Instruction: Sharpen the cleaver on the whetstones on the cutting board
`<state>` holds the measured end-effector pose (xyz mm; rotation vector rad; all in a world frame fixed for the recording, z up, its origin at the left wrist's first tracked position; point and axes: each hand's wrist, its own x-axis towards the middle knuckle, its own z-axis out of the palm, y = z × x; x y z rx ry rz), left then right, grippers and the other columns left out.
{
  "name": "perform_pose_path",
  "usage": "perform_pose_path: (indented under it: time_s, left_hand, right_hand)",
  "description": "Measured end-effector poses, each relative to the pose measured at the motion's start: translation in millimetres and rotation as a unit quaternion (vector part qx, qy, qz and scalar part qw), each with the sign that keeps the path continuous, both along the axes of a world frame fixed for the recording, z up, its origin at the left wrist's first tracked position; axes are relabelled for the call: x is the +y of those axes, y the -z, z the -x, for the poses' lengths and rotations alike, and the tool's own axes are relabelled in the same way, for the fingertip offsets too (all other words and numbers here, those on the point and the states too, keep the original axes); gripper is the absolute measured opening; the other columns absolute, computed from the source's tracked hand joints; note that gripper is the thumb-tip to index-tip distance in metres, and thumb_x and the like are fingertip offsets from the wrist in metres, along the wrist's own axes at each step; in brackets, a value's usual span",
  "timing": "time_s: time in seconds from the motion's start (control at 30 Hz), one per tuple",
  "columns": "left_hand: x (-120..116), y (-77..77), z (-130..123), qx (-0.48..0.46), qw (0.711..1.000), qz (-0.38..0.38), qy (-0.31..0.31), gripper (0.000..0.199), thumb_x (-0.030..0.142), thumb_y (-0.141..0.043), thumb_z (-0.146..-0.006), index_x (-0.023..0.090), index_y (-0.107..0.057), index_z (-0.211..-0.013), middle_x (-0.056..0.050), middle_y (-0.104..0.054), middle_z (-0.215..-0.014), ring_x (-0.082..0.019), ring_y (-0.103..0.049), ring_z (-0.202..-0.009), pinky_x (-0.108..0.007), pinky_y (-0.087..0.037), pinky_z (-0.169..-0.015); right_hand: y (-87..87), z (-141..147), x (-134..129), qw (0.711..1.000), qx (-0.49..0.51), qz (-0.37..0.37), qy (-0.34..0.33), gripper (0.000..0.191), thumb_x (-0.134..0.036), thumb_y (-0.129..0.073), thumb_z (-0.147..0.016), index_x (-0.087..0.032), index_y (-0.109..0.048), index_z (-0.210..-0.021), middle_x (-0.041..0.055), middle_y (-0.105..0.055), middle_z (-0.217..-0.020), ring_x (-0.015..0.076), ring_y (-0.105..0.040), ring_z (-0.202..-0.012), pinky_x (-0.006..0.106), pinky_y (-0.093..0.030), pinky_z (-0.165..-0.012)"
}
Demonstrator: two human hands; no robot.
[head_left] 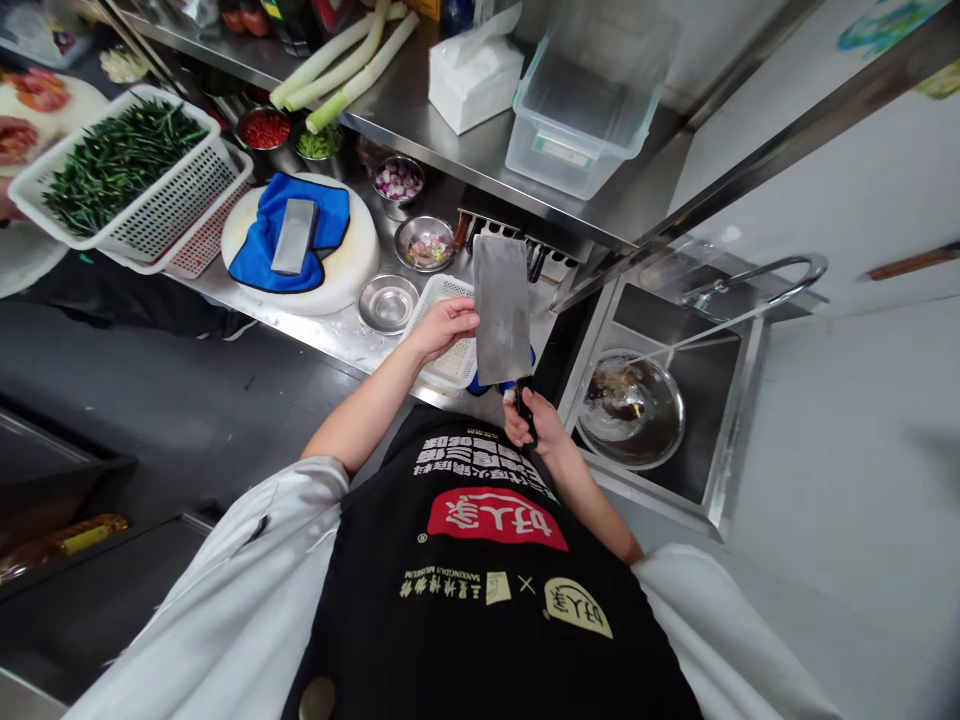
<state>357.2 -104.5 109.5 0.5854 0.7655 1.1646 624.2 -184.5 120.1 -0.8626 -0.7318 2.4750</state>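
Observation:
My right hand [534, 420] is wrapped round the black handle of a cleaver [502, 310], whose broad grey blade points up and away from me. At the blade's left edge is my left hand [445, 328], its fingers stretched out and fingertips at the metal, not gripping it. Below and behind the blade stands a white plastic basket [442, 370], partly hidden. To the left, a grey block like a whetstone [295, 236] lies on a blue cloth [259, 250], spread over a round white cutting board [352, 262].
Steel bowls [388, 304] stand along the counter, one with chopped shallots [399, 180]. A white basket of green chillies [127, 165] is far left. The shelf holds leeks [352, 75], tissues [474, 80] and a clear bin [577, 130]. Water runs into a basin [667, 440] in the sink.

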Motion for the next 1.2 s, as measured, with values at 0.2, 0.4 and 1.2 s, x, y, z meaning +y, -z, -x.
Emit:
perform_pose_path:
  time_s: [0.2, 0.4, 1.2]
  left_hand:
    - [-5, -1.0, -1, -0.01, 1.0, -0.024, 0.016, 0.055, 0.048, -0.099, -0.064, 0.02, -0.081, -0.108, -0.006, -0.078, -0.102, -0.015, -0.073, -0.089, -0.028, -0.058, -0.085]
    - [-11, -2.1, -1, 0.003, 0.998, -0.063, 0.025, 0.062, 0.035, -0.101, -0.063, 0.024, -0.08, -0.12, -0.006, -0.077, -0.115, -0.013, -0.072, -0.093, -0.023, -0.055, -0.084]
    - [-40, 61.3, 46, 0.176, 0.972, 0.153, -0.035, 0.026, 0.032, -0.07, -0.093, 0.012, -0.078, -0.108, -0.007, -0.075, -0.078, -0.012, -0.067, -0.065, -0.028, -0.056, -0.074]
  right_hand:
    - [-1.7, 1, -1, 1.0, 0.001, 0.01, 0.002, 0.055, -0.071, -0.077, -0.085, -0.021, -0.058, -0.095, -0.0116, -0.041, -0.05, 0.0068, -0.028, -0.032, 0.022, -0.033, -0.036]
    - [-1.7, 4, -3, 1.0, -0.014, 0.005, 0.004, 0.055, -0.072, -0.077, -0.085, -0.021, -0.058, -0.094, -0.0117, -0.04, -0.049, 0.0073, -0.029, -0.032, 0.022, -0.034, -0.036]
    - [18.3, 54, -31, 0.909, -0.369, -0.114, 0.158, 0.06, -0.069, -0.087, -0.07, -0.019, -0.058, -0.089, -0.006, -0.051, -0.052, 0.0108, -0.044, -0.037, 0.024, -0.036, -0.037]
